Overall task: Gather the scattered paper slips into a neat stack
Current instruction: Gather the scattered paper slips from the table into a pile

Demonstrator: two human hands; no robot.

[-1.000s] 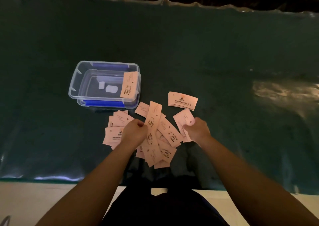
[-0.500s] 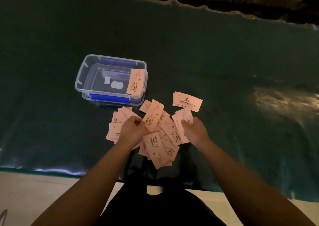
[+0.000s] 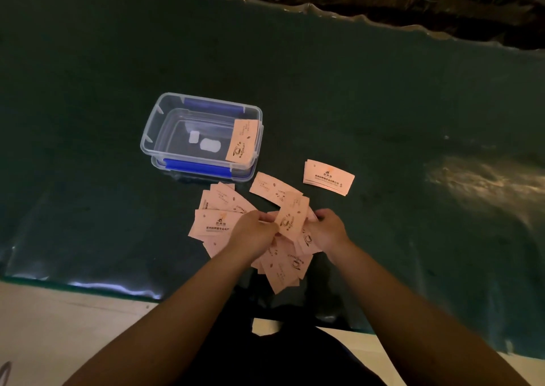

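A loose pile of pink paper slips [image 3: 219,226] lies fanned out on the dark green bench [image 3: 383,105], near its front edge. Over the pile, 1 slip [image 3: 290,219] is held up between both hands: the left hand [image 3: 255,234] pinches its left edge with curled fingers, and the right hand [image 3: 327,232] grips its right side along with a few more slips underneath. Just beyond the right hand, apart from the pile, sits a small tidy stack [image 3: 328,177] of slips. Behind the pile to the left stands a clear plastic box [image 3: 153,132] with blue clips, and 1 slip [image 3: 242,144] leans against its right inner wall.
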